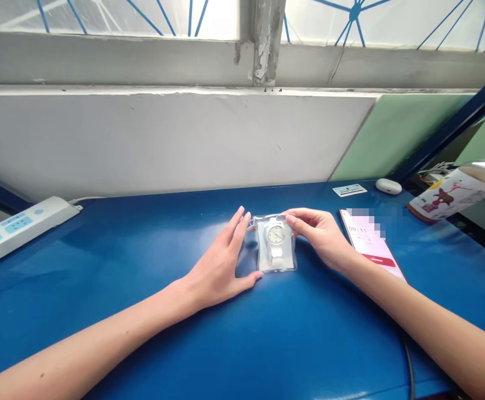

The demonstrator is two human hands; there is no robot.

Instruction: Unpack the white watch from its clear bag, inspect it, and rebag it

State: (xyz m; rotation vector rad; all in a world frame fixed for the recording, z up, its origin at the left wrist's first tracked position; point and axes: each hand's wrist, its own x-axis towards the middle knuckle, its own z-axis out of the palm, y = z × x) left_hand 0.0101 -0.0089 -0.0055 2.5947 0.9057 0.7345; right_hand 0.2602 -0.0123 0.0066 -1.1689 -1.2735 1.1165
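A white wristwatch (275, 235) with a round pale dial lies inside a clear plastic bag (278, 265) on the blue table. Beside the bag's left edge is my left hand (221, 265), its fingers stretched out and the thumb apart, the thumb tip close to the bag's lower left corner. My right hand (319, 230) pinches the bag's upper right corner between thumb and fingers. The fingertips behind that corner are partly hidden.
A phone (378, 259) with a lit screen lies right of my right hand, a black cable below it. Farther back are a card (349, 190) and a white case (388, 186). A bottle (454, 191) is at the right; a power strip (21, 225) sits at the left.
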